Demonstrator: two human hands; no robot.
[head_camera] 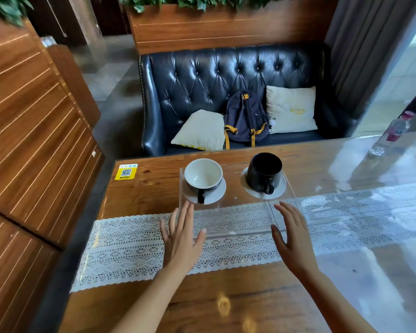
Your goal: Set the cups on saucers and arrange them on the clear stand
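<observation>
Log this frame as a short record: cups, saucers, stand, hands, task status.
white-lined cup: upright, on left saucer, handle toward camera
black cup: upright, on right saucer, handle toward camera
clear stand: on the table, carries both saucers
left hand: open, empty, at stand's left side
right hand: open, empty, at stand's right side
status: both cups appear set on the stand

In mid-frame we see the clear stand [235,195] carrying two upright cups, handles toward the camera: at its left a white-lined cup [203,177] on a white saucer [215,197], at its right a black cup [264,171] on its own white saucer [280,186], well apart
</observation>
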